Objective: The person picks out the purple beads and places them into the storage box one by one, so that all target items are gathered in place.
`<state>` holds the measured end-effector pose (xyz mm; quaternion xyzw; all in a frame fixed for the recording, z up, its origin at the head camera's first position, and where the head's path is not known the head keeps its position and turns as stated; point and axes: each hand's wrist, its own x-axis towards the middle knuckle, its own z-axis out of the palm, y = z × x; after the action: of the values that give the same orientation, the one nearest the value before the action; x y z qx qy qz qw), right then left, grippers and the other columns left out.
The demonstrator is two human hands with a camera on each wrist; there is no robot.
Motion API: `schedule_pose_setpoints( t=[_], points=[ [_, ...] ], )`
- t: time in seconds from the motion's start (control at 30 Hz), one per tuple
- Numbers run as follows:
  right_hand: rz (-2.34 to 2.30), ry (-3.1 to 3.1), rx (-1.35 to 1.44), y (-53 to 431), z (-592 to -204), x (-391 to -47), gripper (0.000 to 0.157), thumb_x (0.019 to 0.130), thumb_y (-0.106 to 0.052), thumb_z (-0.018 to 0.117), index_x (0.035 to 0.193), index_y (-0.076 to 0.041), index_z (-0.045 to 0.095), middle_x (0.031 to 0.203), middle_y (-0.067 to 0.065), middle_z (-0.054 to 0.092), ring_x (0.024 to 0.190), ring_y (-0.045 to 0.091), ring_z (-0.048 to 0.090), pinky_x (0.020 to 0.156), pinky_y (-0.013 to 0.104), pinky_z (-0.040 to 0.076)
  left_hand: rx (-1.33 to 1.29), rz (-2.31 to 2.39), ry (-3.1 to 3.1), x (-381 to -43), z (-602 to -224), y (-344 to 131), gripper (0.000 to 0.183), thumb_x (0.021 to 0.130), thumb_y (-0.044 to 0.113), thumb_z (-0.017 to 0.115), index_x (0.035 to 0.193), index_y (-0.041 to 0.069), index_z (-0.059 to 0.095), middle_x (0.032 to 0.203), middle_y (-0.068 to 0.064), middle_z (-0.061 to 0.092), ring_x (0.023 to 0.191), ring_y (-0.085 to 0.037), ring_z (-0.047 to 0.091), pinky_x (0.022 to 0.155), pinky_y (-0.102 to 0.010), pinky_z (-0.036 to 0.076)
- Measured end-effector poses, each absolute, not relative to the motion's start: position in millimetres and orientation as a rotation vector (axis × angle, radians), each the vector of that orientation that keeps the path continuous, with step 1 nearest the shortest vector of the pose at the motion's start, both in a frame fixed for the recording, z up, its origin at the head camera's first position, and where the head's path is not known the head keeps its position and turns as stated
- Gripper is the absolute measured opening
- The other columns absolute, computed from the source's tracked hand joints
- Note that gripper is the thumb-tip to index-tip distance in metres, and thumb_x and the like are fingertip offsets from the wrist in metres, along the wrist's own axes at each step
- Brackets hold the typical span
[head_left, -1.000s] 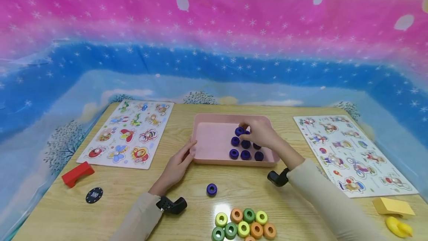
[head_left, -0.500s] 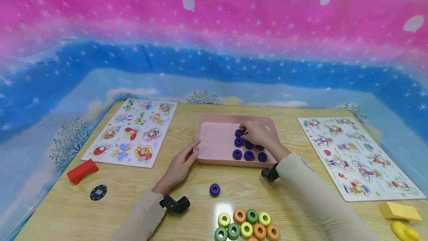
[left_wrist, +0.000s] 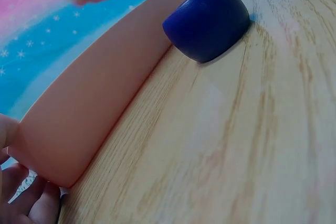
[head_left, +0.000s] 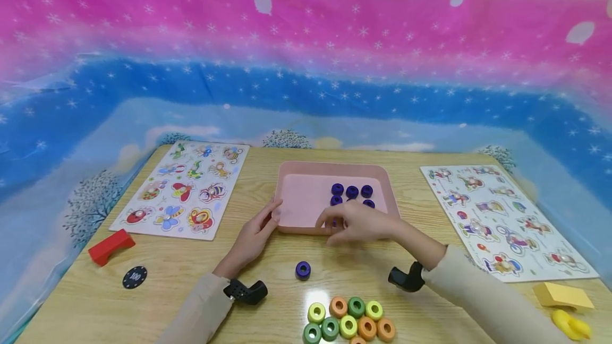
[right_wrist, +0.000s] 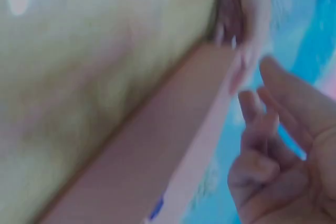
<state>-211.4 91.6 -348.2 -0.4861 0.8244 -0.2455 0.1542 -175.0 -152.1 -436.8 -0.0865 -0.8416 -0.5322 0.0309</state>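
Observation:
A shallow pink tray (head_left: pixel 301 195) lies on the wooden table, with several dark purple beads (head_left: pixel 351 191) in rows in its right half. My left hand (head_left: pixel 253 235) holds the tray's front left corner, thumb on one side of the wall and fingers on the other. Above the front rim hovers my right hand (head_left: pixel 358 221), fingers loosely bent and nothing between them; it hides some of the beads. One purple bead (head_left: pixel 303 270) sits alone on the table in front of the tray. That bead (left_wrist: pixel 207 22) looks large in the left wrist view.
Yellow, green and orange beads (head_left: pixel 348 327) are grouped near the front edge. Picture puzzle boards lie at left (head_left: pixel 184 190) and right (head_left: pixel 502 222). A red block (head_left: pixel 111 247), black chip (head_left: pixel 135 277), yellow block (head_left: pixel 563 296) and yellow duck (head_left: pixel 571 325) are at the sides.
My right hand let go of a purple bead in the tray's back row, then moved toward me to the front rim. My left hand stays at the tray's corner.

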Motion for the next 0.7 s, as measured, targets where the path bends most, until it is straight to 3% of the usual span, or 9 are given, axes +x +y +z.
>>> schedule_pose_setpoints(
  t=[0.27, 0.43, 0.7],
  points=[
    [-0.473, 2.168, -1.577, 64, -373, -193, 0.039, 0.072, -0.028, 0.066, 0.106, -0.015, 0.054, 0.084, -0.008, 0.053, 0.066, 0.002, 0.046, 0.058, 0.013, 0.040, -0.262, -1.645, -2.592, -175, -436, -153, 0.039, 0.089, 0.031, 0.040, 0.127, 0.024, 0.039, 0.135, 0.008, 0.024, 0.121, -0.008, 0.021, 0.098, -0.035, 0.020],
    [-0.360, 2.160, -1.702, 51, -378, -190, 0.035, 0.071, -0.036, 0.064, 0.101, -0.019, 0.055, 0.083, -0.012, 0.052, 0.072, 0.000, 0.047, 0.062, 0.010, 0.037, -0.256, -1.650, -2.594, -175, -438, -153, 0.038, 0.089, 0.030, 0.040, 0.127, 0.025, 0.039, 0.134, 0.008, 0.024, 0.121, -0.009, 0.022, 0.098, -0.036, 0.020],
    [-0.413, 2.225, -1.671, 56, -360, -197, 0.027, 0.073, -0.025, 0.065, 0.097, -0.018, 0.057, 0.078, -0.012, 0.050, 0.063, 0.001, 0.045, 0.056, 0.012, 0.038, -0.276, -1.645, -2.589, -175, -436, -154, 0.039, 0.089, 0.032, 0.040, 0.127, 0.024, 0.039, 0.135, 0.006, 0.024, 0.120, -0.008, 0.022, 0.098, -0.034, 0.021]
  ],
)
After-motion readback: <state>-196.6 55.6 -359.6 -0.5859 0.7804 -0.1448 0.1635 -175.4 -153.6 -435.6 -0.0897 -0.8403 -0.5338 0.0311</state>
